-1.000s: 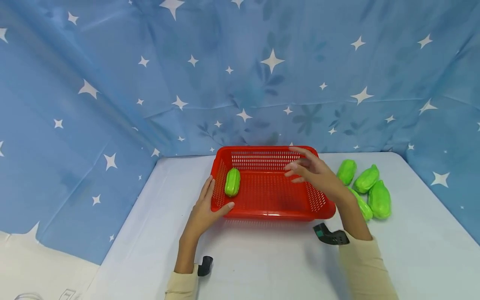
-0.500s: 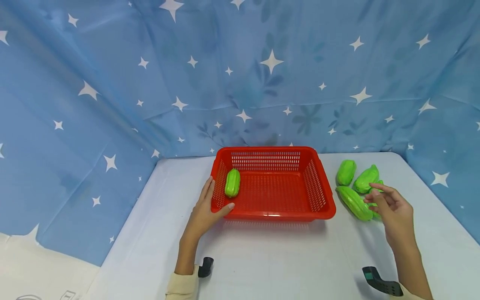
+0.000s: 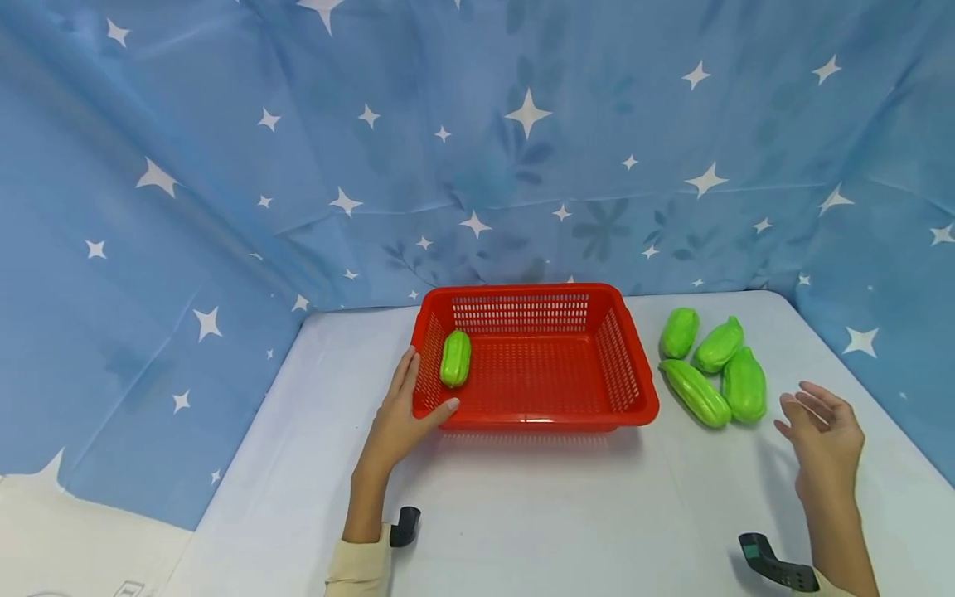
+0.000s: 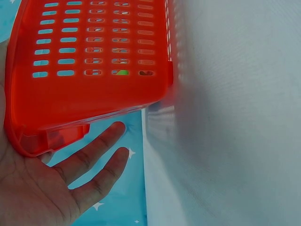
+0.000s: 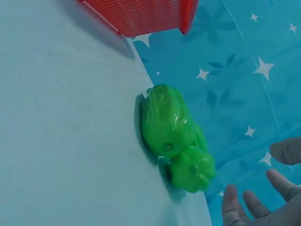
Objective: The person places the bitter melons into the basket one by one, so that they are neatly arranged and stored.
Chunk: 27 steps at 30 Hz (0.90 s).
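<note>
A red plastic basket [image 3: 530, 420] with slotted walls stands on the white table. Inside, at its left wall, lies one ribbed green papaya-like fruit [image 3: 455, 359]. My left hand [image 3: 395, 427] rests at the front left corner of the basket, its thumb over the front rim and its fingers extended along the outside. Several similar green fruits lie grouped right of the basket, among them a curved one [image 3: 695, 392] and a plump one [image 3: 744, 385]. Just right of that group, my right hand [image 3: 824, 435] is raised with loosely bent fingers, holding nothing and apart from the fruits.
A blue curtain [image 3: 477, 166] with white stars stands behind the table and along both sides. The white tabletop [image 3: 537, 506] extends in front of the basket. A black wrist camera [image 3: 776, 564] sits on the right wrist, another [image 3: 406, 526] on the left.
My right hand has moved from over the basket to the right, across the grouped fruits, and is now beyond them, empty. The left hand stays at the basket corner. The head view has shifted slightly.
</note>
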Each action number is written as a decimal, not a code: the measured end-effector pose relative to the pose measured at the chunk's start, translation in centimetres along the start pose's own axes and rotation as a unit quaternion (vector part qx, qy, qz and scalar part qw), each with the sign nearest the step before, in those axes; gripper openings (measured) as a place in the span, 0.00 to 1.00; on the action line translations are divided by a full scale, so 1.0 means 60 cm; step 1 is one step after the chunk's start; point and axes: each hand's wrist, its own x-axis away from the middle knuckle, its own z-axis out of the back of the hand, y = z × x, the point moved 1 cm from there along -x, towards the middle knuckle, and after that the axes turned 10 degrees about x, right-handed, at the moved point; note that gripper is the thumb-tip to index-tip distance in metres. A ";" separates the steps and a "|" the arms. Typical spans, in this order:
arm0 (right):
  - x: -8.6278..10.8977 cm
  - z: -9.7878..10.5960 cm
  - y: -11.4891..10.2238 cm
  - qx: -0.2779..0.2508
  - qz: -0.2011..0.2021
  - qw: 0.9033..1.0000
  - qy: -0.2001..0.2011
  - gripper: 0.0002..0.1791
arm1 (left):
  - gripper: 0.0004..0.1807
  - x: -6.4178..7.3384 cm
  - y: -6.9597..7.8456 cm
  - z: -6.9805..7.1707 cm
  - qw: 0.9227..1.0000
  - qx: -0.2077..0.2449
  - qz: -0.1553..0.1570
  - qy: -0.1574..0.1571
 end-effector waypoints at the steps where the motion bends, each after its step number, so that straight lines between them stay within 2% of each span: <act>1: -0.004 -0.001 0.002 0.027 -0.003 1.000 -0.005 0.24 | 0.58 0.000 0.000 0.000 1.000 0.001 0.000 0.001; 6: -0.034 -0.004 0.022 0.136 -0.004 0.989 -0.050 0.35 | 0.57 -0.001 -0.002 0.000 1.000 0.003 -0.002 0.004; 8: -0.048 -0.006 0.034 0.164 0.001 0.985 -0.061 0.37 | 0.57 -0.001 -0.003 0.000 1.000 0.003 -0.004 0.005; 13: -0.066 -0.017 0.048 0.193 0.004 0.979 -0.072 0.41 | 0.57 0.000 -0.001 0.001 1.000 0.009 -0.007 0.005; 23: -0.041 -0.030 0.022 0.220 -0.003 0.970 -0.102 0.45 | 0.57 0.001 -0.001 -0.001 1.000 0.012 -0.004 0.002; 27: -0.042 -0.033 0.016 0.251 0.002 0.963 -0.102 0.47 | 0.57 0.000 -0.001 -0.001 1.000 0.011 -0.003 0.003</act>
